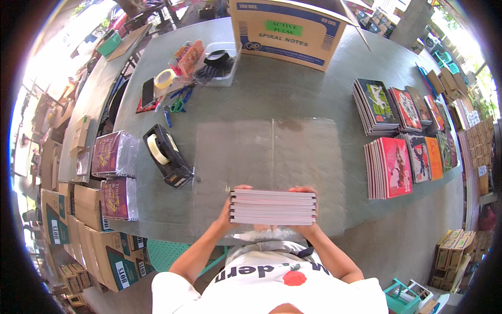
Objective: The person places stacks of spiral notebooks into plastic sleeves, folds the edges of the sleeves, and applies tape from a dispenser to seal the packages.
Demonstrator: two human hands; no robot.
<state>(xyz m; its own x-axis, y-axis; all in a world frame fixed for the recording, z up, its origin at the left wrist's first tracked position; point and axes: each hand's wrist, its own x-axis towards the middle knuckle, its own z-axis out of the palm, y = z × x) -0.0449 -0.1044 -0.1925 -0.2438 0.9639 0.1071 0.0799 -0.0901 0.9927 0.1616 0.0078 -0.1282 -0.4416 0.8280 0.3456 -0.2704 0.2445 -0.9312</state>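
A thick stack of white-paged notebooks with black coil bindings showing at both ends (pixel 273 206) is held in front of the person, over the near part of a clear plastic sheet (pixel 235 146); whether it touches the sheet cannot be told. The left hand (pixel 228 210) presses on the stack's 9 o'clock end and the right hand (pixel 309 212) on its 3 o'clock end. Fingers of both hands curl around the far side, clamping the stack between them; how closely they sit together is hidden. Both forearms slant inward from the person's body at 6 o'clock, elbows bent outward.

The near edge of the grey-green table (pixel 308 94) runs close by on the 6 o'clock side. Toward 10 o'clock, a black tape dispenser with a cream roll (pixel 167 157) stands just beside the sheet; purple-covered notebooks in clear wrapping (pixel 119 199) sit farther out at 9. Between 1 and 3 o'clock, rows of colourful spiral notebooks (pixel 398 167) stand well apart from the right hand, with a strip of tabletop between. Another stretch reaches toward 12, up to a brown cardboard box with blue bands (pixel 287 44).
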